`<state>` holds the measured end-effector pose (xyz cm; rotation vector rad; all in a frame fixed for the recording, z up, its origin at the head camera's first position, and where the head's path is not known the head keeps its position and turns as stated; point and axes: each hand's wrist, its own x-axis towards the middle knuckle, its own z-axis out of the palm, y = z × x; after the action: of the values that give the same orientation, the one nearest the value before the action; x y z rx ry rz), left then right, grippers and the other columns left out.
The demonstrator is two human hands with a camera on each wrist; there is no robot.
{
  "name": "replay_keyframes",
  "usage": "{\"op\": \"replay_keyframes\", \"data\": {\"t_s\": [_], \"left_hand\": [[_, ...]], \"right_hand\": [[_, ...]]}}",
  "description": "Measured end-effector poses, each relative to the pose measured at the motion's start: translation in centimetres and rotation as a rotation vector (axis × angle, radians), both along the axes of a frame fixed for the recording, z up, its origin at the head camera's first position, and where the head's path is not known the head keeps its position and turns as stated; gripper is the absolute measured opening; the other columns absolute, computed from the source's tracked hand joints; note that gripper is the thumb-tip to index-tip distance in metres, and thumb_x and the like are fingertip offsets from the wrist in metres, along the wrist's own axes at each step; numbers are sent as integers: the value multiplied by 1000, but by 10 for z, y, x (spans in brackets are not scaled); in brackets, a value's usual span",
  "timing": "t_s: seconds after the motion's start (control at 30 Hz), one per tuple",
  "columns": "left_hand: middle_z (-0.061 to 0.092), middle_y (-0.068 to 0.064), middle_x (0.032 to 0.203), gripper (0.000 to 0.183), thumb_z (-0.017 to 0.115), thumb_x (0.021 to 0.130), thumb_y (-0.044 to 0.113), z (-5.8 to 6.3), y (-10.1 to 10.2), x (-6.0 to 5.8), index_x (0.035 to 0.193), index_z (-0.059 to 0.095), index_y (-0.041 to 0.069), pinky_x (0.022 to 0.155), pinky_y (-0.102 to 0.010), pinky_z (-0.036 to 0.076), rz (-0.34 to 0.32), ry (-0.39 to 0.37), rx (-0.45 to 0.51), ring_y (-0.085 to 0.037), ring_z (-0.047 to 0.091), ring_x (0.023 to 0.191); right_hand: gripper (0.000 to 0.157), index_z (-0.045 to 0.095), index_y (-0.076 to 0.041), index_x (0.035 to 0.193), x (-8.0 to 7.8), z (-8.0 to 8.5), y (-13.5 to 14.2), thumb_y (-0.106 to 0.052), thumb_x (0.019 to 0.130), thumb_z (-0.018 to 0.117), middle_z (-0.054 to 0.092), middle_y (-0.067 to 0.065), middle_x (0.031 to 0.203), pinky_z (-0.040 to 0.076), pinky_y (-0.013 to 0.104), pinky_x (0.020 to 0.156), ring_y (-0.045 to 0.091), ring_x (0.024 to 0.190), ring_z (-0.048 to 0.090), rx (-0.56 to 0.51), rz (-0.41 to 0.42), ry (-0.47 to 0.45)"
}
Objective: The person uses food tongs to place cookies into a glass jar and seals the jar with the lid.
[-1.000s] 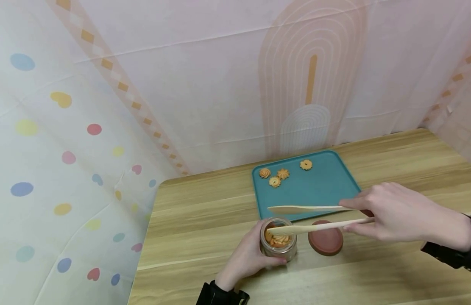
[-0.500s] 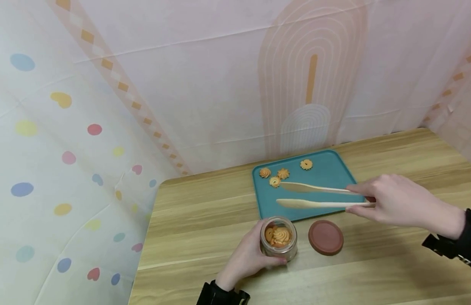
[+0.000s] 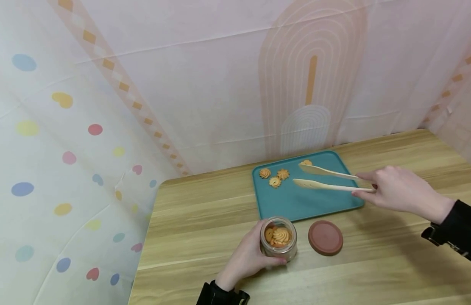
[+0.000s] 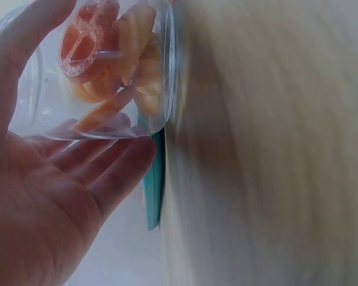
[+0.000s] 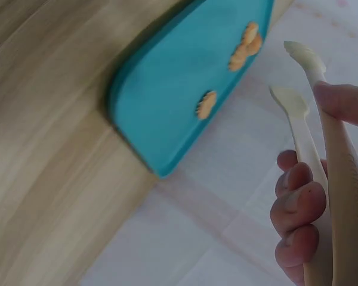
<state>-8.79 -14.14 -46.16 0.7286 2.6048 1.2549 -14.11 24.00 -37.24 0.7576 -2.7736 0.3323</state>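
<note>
My left hand [image 3: 250,253] grips a clear glass jar [image 3: 292,254] from its left side, thumb at the front and fingers behind. Cookies [image 3: 280,235] fill part of the jar, which has no lid on; through its glass several show in the left wrist view. In my right hand [image 3: 399,189] is a pair of wooden tongs [image 3: 327,187], their two arms spread with nothing between the tips. The tongs hover above the teal tray [image 3: 296,207], one tip partly covering a ring-shaped cookie [image 3: 306,162]. Three more cookies [image 3: 282,174] lie grouped at the tray's left.
A round reddish-brown lid [image 3: 325,238] lies flat on the wooden table [image 3: 197,228], right of the jar and in front of the tray. Behind the table hangs a patterned cloth [image 3: 220,84]; a dotted one [image 3: 79,190] covers the left side.
My right hand has moved the tongs away from over the jar, back and right across the tray toward the far cookie. The left hand and jar have stayed in place.
</note>
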Motion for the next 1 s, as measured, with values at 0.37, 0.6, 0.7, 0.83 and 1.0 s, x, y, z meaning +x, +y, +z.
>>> {"op": "replay_keyframes", "data": {"t_s": [0.37,0.6,0.7,0.83,1.0], "left_hand": [[50,11,134,94,86,65,41,-1,-1,0,145,36,34,103,-36,39,0,7,8,-6,47,122],[50,11,133,94,86,65,41,-1,-1,0,145,36,34,102,-35,39,0,9,8,-6,47,122],[50,12,133,94,86,65,41,-1,-1,0,145,36,35,102,-35,39,1,8,6,-6,47,122],[50,12,133,94,85,65,43,-1,-1,0,145,36,35,102,-35,39,1,9,-3,-6,47,122],[50,12,133,94,85,66,43,-1,-1,0,145,36,35,102,-35,39,1,7,-5,-6,47,121]], "right_hand": [[62,68,4,115,-26,-15,12,-50,85,65,50,-9,57,40,29,44,5,52,49,-2,-95,-127],[62,69,6,113,-42,-21,12,-49,84,67,62,-2,67,43,32,49,9,58,54,-11,-132,-155],[62,69,6,113,-47,-23,11,-48,84,68,64,2,71,43,32,49,11,59,54,-9,-149,-174],[64,69,6,115,-52,-25,8,-49,83,67,66,6,75,43,33,49,14,61,55,-8,-169,-193],[63,69,6,114,-57,-28,5,-49,83,68,69,13,86,47,39,55,21,70,61,-3,-180,-191]]}}
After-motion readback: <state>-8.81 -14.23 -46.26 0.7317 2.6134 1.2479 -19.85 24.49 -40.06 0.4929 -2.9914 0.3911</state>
